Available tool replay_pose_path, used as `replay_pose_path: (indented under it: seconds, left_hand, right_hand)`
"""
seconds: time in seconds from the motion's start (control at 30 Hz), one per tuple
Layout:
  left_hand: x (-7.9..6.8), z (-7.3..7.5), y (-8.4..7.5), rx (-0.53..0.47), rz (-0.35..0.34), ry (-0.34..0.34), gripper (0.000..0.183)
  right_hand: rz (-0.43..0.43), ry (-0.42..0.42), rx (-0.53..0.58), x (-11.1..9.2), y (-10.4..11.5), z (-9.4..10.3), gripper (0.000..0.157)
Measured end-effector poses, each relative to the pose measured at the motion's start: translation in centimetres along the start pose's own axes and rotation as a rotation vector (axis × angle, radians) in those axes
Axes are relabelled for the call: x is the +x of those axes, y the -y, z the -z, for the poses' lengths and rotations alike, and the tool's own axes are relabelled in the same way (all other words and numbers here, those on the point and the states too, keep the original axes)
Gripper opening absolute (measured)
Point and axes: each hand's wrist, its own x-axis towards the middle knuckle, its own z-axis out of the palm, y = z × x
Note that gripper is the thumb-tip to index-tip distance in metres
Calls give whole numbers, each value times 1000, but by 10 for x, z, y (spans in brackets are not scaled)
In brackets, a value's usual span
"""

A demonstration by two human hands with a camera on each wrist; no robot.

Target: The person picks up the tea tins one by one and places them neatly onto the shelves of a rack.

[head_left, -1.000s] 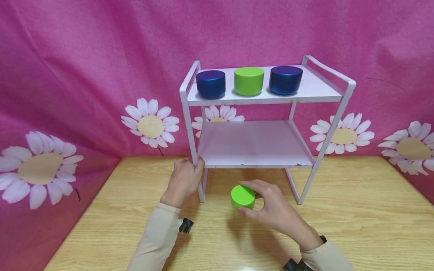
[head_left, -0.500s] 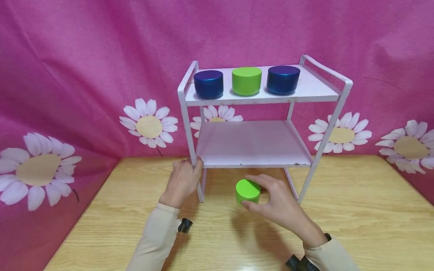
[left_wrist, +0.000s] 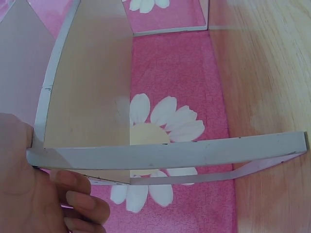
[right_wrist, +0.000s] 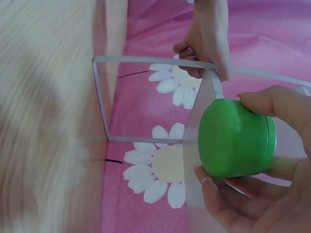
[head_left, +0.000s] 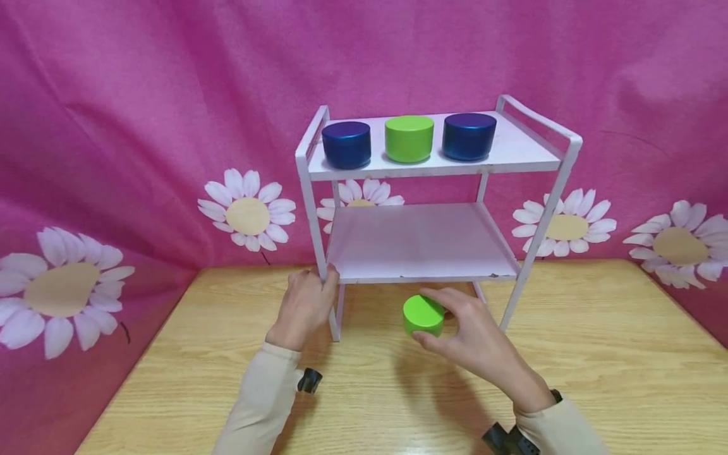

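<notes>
My right hand (head_left: 469, 332) holds a green round tin (head_left: 423, 315) between thumb and fingers, in front of the white two-tier rack (head_left: 423, 243) and lower than its bottom shelf. In the right wrist view, the fingers curl round the side of the tin (right_wrist: 233, 141), whose seam shows near one end. My left hand (head_left: 304, 303) grips the rack's front left leg where the lower shelf joins it. The left wrist view has the thumb side of the hand (left_wrist: 29, 179) against that corner, with fingertips curled beneath the frame.
On the upper shelf stand a dark blue tin (head_left: 347, 145), another green tin (head_left: 409, 139) and a second dark blue tin (head_left: 469, 136) in a row. Raised side rails (head_left: 543, 118) edge that shelf. Behind the wooden table (head_left: 597, 354) hangs a pink flowered cloth (head_left: 170, 95).
My right hand has carried the green tin a little to the right and toward the rack. My left hand keeps its grip on the leg. The head view has shifted slightly.
</notes>
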Motion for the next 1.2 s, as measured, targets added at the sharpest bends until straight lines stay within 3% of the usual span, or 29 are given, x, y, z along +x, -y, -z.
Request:
replay_pose_path:
  seconds: [0.2,0.47,0.7,1.2]
  left_hand:
    - [1,-1,0,7,-39,-18,55]
    - [1,-2,0,8,-40,-20,56]
    - [1,-3,1,-1,-25,-13,56]
    - [1,-1,2,-13,-31,-16,53]
  right_hand:
    - [-28,-18,0,2,-4,10,56]
    - [-63,-54,-49,1,-7,23,56]
    - [-157,-47,19,1,-6,31,55]
    - [-229,-172,-2,2,-2,53,54]
